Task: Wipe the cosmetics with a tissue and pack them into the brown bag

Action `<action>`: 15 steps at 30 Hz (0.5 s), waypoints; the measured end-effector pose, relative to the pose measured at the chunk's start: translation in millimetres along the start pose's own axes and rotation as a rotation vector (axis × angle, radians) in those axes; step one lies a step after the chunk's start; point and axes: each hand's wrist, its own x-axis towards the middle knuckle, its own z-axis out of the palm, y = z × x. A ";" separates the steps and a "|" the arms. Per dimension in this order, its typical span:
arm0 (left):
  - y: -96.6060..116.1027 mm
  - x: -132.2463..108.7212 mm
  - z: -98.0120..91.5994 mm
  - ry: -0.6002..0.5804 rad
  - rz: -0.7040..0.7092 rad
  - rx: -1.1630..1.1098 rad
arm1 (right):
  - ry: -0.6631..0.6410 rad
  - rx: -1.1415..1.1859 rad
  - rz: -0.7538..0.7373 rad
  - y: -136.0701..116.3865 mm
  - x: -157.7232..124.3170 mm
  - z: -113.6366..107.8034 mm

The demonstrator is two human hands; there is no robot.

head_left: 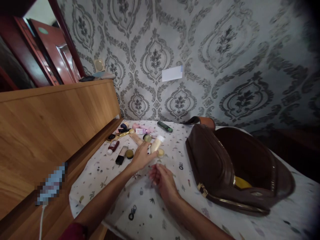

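My left hand has its fingers closed round a cream-coloured tube with a white cap, tilted up to the right. Just beside that hand lies a small round jar with a yellowish lid. My right hand is a little nearer to me, loosely curled over the cloth, with nothing visible in it; part of its palm is hidden. Left of my hands are an olive-lidded jar, a foundation bottle with a black cap and a dark red bottle. Another jar stands behind my left hand.
A brown leather bag gapes open on the right, something yellow inside. Farther back lie a green bottle, a pink-and-white tube and several small cosmetics. A wooden board borders the left; a patterned wall rises behind.
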 end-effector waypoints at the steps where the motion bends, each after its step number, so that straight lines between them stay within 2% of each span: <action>1: 1.5 -10.2 0.6 0.009 -0.013 -0.058 | 0.057 0.009 -0.057 -4.7 2.9 -1.0; 4: 10.8 -33.1 6.2 -0.010 -0.018 -0.169 | 0.060 0.018 -0.159 -14.0 7.9 -5.7; 7: 23.5 -45.6 12.2 -0.059 0.057 -0.162 | 0.033 0.065 -0.122 -13.8 5.7 -15.4; 11: 32.3 -52.6 18.3 -0.150 0.152 -0.047 | 0.005 0.135 -0.087 -7.8 -2.1 -33.0; 13: 31.5 -54.5 21.7 -0.150 0.192 -0.014 | 0.008 0.174 -0.084 -7.7 -4.4 -39.4; 15: 29.2 -56.2 25.3 -0.097 0.240 -0.010 | 0.027 0.215 -0.078 -10.2 -5.0 -42.6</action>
